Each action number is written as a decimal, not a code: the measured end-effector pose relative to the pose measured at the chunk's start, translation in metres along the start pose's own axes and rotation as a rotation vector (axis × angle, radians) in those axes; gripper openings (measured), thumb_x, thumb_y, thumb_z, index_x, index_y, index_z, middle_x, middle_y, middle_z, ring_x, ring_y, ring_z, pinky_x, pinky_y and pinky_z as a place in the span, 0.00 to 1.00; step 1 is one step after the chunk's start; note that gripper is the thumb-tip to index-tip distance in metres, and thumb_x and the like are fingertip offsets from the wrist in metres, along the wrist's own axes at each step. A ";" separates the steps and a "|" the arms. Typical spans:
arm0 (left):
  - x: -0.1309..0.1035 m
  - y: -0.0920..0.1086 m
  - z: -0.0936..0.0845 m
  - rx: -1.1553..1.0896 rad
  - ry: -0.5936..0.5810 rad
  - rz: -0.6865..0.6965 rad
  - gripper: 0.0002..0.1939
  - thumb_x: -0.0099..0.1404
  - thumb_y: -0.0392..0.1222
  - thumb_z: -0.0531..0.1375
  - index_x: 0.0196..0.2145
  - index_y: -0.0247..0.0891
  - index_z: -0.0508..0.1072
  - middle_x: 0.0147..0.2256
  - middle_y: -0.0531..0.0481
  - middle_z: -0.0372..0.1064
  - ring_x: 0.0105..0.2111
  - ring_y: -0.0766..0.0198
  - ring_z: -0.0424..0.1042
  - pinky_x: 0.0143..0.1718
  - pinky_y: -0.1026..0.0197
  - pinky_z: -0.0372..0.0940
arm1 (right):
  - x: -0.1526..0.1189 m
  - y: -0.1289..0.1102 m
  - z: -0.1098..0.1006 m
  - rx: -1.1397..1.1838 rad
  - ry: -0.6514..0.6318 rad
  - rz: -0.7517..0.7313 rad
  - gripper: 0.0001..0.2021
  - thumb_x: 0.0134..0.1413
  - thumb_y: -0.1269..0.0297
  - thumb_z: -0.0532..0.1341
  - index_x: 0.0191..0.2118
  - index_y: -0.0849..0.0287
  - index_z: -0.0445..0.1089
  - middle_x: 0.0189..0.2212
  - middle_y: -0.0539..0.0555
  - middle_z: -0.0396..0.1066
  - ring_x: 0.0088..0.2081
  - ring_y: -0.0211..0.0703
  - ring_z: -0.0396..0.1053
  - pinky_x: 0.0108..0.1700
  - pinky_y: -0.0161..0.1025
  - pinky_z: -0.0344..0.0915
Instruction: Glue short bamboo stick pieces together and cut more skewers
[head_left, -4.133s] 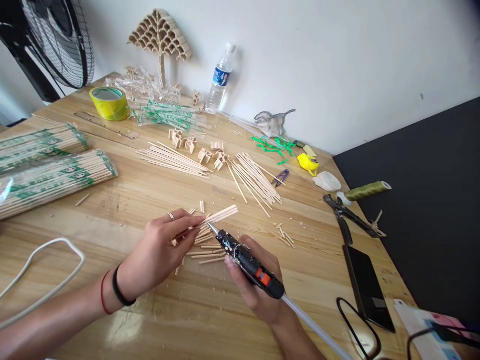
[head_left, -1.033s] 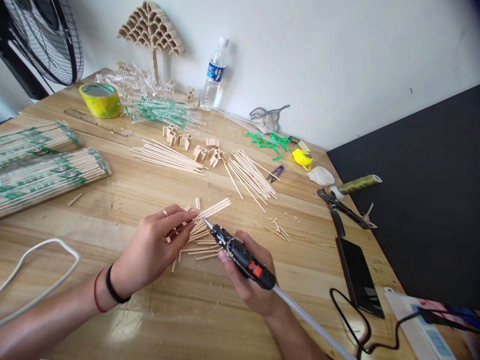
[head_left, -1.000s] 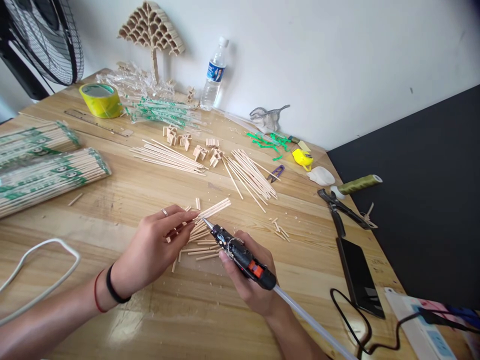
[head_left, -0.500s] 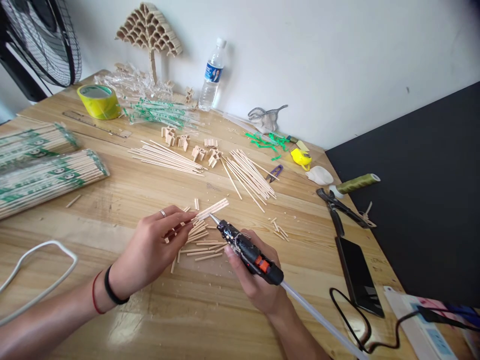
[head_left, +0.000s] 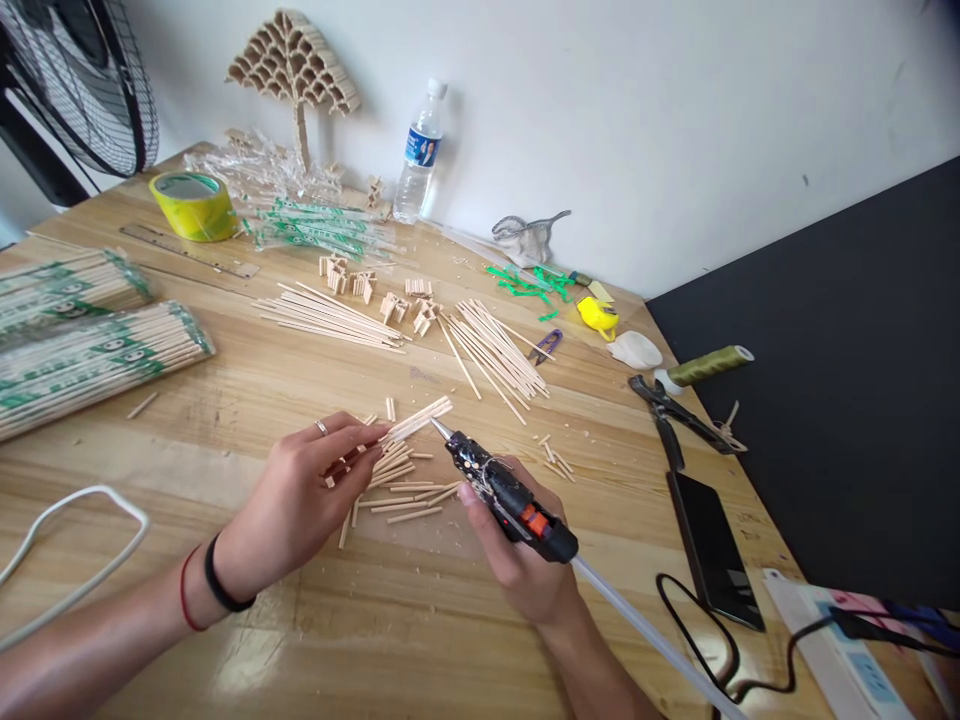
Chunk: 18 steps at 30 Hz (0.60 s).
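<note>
Between thumb and fingers my left hand (head_left: 311,485) pinches a few short wooden sticks (head_left: 421,417) lying side by side, their far ends pointing up and right. My right hand (head_left: 529,550) is wrapped round a black hot glue gun (head_left: 499,487) with an orange switch, a clear glue stick (head_left: 649,632) trailing from its back. The gun's metal nozzle is at the right side of the held sticks; whether it touches them I cannot tell. Under and beside my left hand lies a loose pile of cut sticks (head_left: 409,497).
Longer sticks (head_left: 499,350) lie fanned out behind, near small stick assemblies (head_left: 394,307). Packed sticks (head_left: 105,365) and yellow tape (head_left: 193,207) are at left. A water bottle (head_left: 420,155) and a stick-built tree (head_left: 296,75) stand by the wall. Pliers (head_left: 664,410), a phone (head_left: 715,550) and cables (head_left: 731,660) lie right.
The glue gun's nozzle has shifted slightly right and up along the held sticks, toward their far end. My left hand keeps its pinch almost unmoved. The whole view has shifted a little.
</note>
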<state>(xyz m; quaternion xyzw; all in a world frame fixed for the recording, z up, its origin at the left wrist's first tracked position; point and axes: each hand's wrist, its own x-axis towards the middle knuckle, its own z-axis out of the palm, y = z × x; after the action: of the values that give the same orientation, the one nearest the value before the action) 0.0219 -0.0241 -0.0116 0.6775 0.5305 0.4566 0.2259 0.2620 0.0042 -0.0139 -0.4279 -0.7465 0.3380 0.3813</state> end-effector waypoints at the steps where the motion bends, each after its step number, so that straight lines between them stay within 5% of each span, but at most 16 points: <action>1: 0.000 0.000 0.000 0.002 0.003 0.001 0.10 0.73 0.32 0.61 0.47 0.37 0.82 0.34 0.51 0.77 0.27 0.70 0.73 0.30 0.68 0.68 | 0.000 0.000 0.000 0.003 0.005 0.002 0.12 0.67 0.66 0.63 0.32 0.55 0.62 0.22 0.42 0.58 0.23 0.35 0.56 0.26 0.34 0.55; 18: 0.000 0.001 0.000 0.015 -0.005 -0.003 0.09 0.73 0.33 0.61 0.47 0.35 0.81 0.34 0.50 0.77 0.27 0.70 0.74 0.30 0.68 0.68 | -0.001 0.002 -0.003 -0.015 0.069 0.044 0.13 0.68 0.64 0.63 0.32 0.54 0.62 0.23 0.43 0.58 0.23 0.36 0.57 0.27 0.35 0.58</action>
<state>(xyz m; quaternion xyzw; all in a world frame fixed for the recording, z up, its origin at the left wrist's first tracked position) 0.0224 -0.0245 -0.0113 0.6794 0.5344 0.4507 0.2229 0.2659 0.0045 -0.0145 -0.4585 -0.7259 0.3254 0.3962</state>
